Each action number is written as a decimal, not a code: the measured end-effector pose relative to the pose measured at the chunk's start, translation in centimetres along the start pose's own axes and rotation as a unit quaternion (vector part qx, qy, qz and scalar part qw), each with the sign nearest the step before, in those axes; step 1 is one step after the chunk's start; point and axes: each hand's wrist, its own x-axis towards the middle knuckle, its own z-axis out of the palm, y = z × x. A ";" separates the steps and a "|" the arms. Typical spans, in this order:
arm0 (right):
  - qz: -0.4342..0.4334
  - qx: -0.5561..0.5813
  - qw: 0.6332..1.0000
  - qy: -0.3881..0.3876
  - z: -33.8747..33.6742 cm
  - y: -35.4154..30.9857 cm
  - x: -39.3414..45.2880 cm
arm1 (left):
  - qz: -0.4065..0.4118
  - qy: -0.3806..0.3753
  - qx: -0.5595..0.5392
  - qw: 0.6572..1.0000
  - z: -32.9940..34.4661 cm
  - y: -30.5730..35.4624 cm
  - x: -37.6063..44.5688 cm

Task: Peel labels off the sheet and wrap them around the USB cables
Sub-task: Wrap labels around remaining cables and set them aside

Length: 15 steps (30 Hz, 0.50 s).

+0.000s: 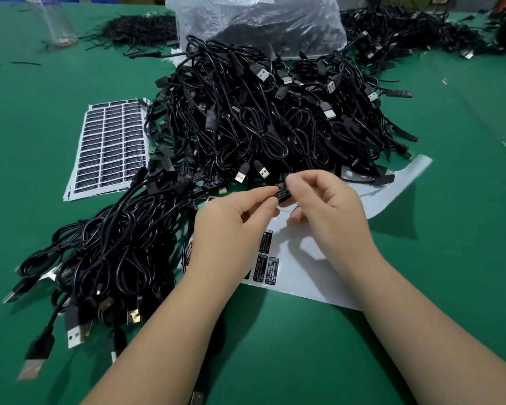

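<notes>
Head view: both forearms reach in from the near edge and meet at centre over the nearly used label sheet (319, 258). Left hand (231, 226) curled, its fingers (270, 201) pinching the left end of a black label (282, 195). Right hand (327, 206) arched above, thumb and forefinger pinching the same label from the right. Unlabelled USB cables (260, 112) heaped just beyond; full label sheet (111, 144) far left on green desk (465, 141).
</notes>
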 end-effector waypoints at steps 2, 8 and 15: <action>-0.010 -0.016 1.000 -0.002 0.0 0.0 -0.1 | 0.015 -0.012 0.025 1.000 0.0 0.0 -0.1; 0.005 0.023 1.000 0.015 -0.2 0.2 0.2 | 0.013 0.015 0.059 0.998 0.2 -0.1 -0.2; 0.011 0.042 0.999 0.003 -0.1 0.0 0.1 | 0.021 0.037 0.073 0.996 0.0 0.1 -0.2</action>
